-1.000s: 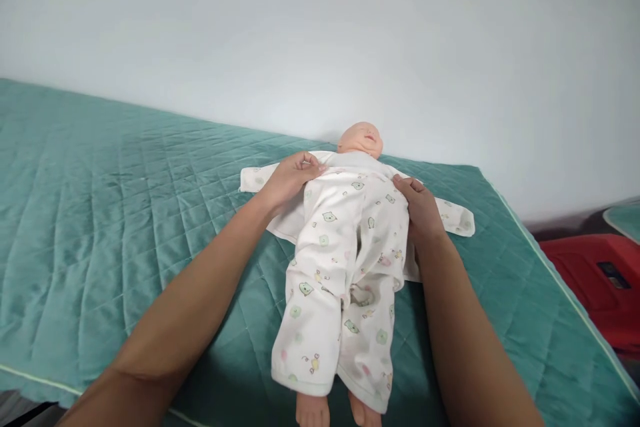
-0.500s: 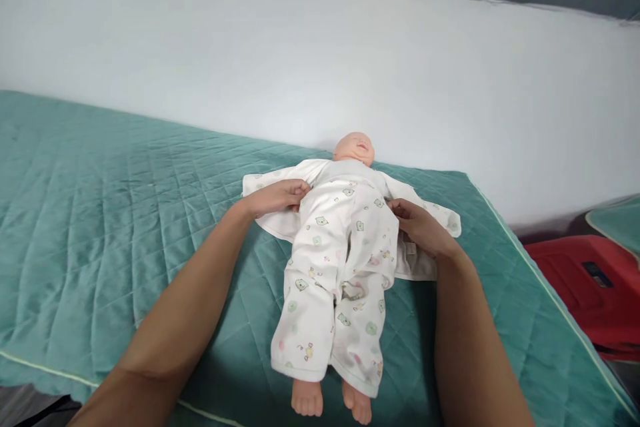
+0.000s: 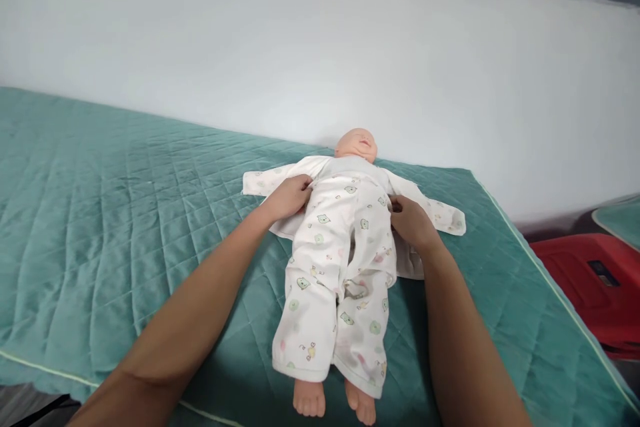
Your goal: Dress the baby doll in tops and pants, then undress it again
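A baby doll (image 3: 356, 145) lies on its back, head toward the wall and bare feet toward me. It has on white printed trousers (image 3: 320, 267) pulled up high over its belly. An open white jacket (image 3: 270, 180) spreads out to both sides under it, sleeves stretched outward. My left hand (image 3: 290, 197) is closed at the left edge of the trousers' waist, fingertips pinching the cloth. On the other side, my right hand (image 3: 411, 219) has its fingers curled on the right edge of the waist. The fingertips of both hands are partly hidden by cloth.
A green quilted cover (image 3: 125, 213) lies under the doll, its piped edge running down the right side. Behind stands a white wall (image 3: 250, 47). Beyond the right edge are a red chair (image 3: 595, 287) and part of a green surface (image 3: 623, 220).
Both hands have turned slightly and moved a little up along the trousers' waist. The view has shifted a little; the doll stays in place.
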`<state>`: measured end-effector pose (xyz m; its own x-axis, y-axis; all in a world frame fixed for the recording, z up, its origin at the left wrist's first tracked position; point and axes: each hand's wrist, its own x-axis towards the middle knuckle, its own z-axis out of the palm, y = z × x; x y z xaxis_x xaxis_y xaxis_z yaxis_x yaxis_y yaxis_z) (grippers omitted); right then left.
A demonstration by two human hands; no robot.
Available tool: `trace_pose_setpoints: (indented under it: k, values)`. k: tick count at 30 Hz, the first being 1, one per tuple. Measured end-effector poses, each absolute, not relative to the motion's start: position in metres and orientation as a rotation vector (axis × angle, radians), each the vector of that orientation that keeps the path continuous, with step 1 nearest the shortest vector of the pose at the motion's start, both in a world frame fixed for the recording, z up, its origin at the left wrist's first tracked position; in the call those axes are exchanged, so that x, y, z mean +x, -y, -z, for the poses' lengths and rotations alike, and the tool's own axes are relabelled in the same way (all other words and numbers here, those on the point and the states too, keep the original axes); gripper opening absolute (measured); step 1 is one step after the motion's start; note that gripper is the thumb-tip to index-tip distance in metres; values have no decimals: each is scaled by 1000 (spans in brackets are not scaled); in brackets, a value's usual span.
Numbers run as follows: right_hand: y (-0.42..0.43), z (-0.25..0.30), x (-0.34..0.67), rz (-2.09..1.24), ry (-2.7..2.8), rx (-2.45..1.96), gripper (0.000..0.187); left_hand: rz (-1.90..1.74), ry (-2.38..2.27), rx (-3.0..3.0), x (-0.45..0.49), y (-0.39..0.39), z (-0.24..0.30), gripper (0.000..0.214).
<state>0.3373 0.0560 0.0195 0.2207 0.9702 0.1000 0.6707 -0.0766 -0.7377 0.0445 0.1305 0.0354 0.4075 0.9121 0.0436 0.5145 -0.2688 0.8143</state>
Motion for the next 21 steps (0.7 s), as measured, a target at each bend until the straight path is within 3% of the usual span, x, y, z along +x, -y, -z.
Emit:
trace_pose_setpoints:
  k: [7, 13, 21]
  values:
    - [-54, -26, 334, -686, 1578, -1782, 20, -589, -1165, 2018, 45, -131, -38, 13]
    - [-51, -19, 327, -1001, 1353, -1551, 37, -605, -996, 1726, 45, -123, -41, 9]
    - [-51, -17, 316, -1225, 1061, -1276, 39, -680, -941, 1385, 51, -115, -46, 22]
